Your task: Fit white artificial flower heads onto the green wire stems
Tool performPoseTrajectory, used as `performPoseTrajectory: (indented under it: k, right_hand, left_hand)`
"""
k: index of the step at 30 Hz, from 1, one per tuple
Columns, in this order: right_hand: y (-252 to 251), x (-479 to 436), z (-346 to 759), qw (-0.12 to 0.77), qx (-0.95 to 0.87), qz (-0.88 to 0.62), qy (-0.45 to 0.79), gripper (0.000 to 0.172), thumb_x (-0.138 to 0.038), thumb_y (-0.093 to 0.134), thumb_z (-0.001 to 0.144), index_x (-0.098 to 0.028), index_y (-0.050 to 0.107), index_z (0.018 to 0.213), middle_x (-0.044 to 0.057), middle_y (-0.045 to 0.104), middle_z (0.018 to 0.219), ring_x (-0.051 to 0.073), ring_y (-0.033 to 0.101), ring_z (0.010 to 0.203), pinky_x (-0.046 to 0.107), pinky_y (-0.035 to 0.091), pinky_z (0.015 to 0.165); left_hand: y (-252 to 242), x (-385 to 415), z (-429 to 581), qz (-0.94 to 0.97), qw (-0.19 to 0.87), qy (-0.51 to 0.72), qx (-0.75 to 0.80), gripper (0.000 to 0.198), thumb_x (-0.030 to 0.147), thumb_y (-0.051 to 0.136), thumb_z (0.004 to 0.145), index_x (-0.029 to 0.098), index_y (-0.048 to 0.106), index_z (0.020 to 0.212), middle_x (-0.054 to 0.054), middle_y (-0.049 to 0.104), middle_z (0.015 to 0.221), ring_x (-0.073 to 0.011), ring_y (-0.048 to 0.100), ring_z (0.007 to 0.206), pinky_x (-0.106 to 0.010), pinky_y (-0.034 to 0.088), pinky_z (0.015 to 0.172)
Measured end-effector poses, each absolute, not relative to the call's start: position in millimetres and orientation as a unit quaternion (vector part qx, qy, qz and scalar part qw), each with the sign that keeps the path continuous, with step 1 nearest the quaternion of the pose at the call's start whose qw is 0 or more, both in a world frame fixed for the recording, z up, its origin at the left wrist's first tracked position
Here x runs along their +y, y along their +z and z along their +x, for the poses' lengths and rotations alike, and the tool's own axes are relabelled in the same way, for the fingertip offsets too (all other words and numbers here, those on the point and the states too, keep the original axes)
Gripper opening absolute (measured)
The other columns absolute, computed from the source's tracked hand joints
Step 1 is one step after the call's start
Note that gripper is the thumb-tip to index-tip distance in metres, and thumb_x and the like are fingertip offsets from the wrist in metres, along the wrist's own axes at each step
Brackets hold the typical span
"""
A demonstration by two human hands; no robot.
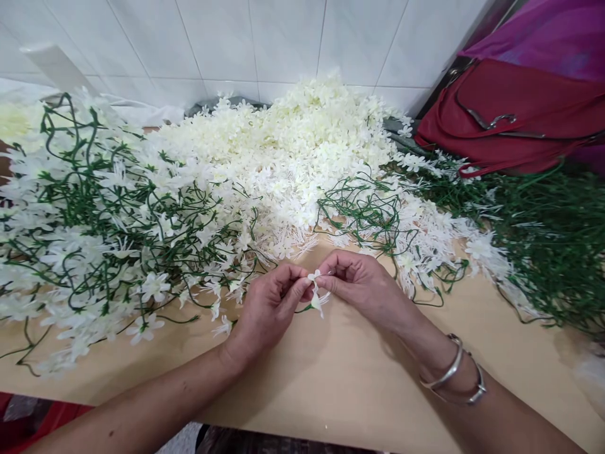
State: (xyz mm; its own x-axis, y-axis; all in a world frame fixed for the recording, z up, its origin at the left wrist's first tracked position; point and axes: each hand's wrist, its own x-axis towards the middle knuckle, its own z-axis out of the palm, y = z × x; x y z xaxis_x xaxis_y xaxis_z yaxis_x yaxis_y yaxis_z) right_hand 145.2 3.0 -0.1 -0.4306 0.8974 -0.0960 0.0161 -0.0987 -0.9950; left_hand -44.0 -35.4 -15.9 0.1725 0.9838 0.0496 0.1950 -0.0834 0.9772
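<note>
Flower (314,277) is held over table (302,384), nr pile (302,139), pinched tight by L hand (309,282) & R hand (321,277) fingertips. Prob. being adjusted; steady L pinch, light R touch seem req'd next.

The single head-worn camera looks forward and down from near above the table (302,384), facing a tiled wall (286,41). The blurred lower right edge is hard to read.

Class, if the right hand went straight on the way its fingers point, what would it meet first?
The right hand would first meet the small white flower at its fingertips, then probably the left hand; depth is unclear.
</note>
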Motion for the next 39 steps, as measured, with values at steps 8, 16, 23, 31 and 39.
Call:
performPoseTrajectory:
  k: [8,16,23,31,39]
  right_hand:
    - [0,7,151,0.363,-0.567,-0.376,0.637,0.024,-0.036,0.084,0.083,-0.021,0.069,0.093,-0.001,0.07,0.082,0.015,0.066,0.077,0.03,0.053,0.074]
    - [3,7,156,0.362,-0.579,-0.387,0.619,0.027,-0.041,0.084,0.082,-0.021,0.072,0.097,0.002,0.071,0.087,0.016,0.065,0.08,0.031,0.052,0.076]
    - [0,4,153,0.356,-0.591,-0.413,0.595,0.024,-0.04,0.083,0.082,-0.02,0.071,0.084,0.0,0.07,0.075,0.014,0.062,0.068,0.027,0.049,0.064]
    - [1,2,150,0.35,-0.582,-0.408,0.61,0.021,-0.038,0.081,0.084,-0.02,0.071,0.079,0.002,0.072,0.075,0.017,0.067,0.07,0.029,0.053,0.066]
    - [0,6,153,0.345,-0.569,-0.38,0.642,0.026,-0.042,0.085,0.081,-0.022,0.068,0.085,0.001,0.073,0.078,0.018,0.07,0.074,0.032,0.056,0.072]
  left_hand:
    - [-19,-37,-42,0.612,0.472,0.422,0.475,0.018,0.033,0.056,0.103,0.018,0.065,0.1,-0.003,0.071,0.083,-0.0135,0.067,0.076,-0.023,0.052,0.07]
    - [-23,-39,-42,0.603,0.468,0.419,0.492,0.02,0.036,0.057,0.102,0.018,0.065,0.1,-0.004,0.073,0.083,-0.0155,0.07,0.077,-0.025,0.053,0.071]
    - [-21,-39,-41,0.612,0.455,0.409,0.5,0.018,0.034,0.058,0.102,0.018,0.066,0.098,-0.003,0.075,0.082,-0.0146,0.071,0.074,-0.024,0.053,0.069]
    - [-19,-39,-44,0.651,0.426,0.394,0.49,0.013,0.027,0.057,0.103,0.02,0.066,0.097,-0.001,0.076,0.08,-0.0131,0.071,0.072,-0.023,0.053,0.068]
    - [-16,-37,-41,0.666,0.419,0.4,0.471,0.011,0.024,0.056,0.102,0.02,0.064,0.095,-0.001,0.075,0.08,-0.0134,0.071,0.072,-0.024,0.053,0.068]
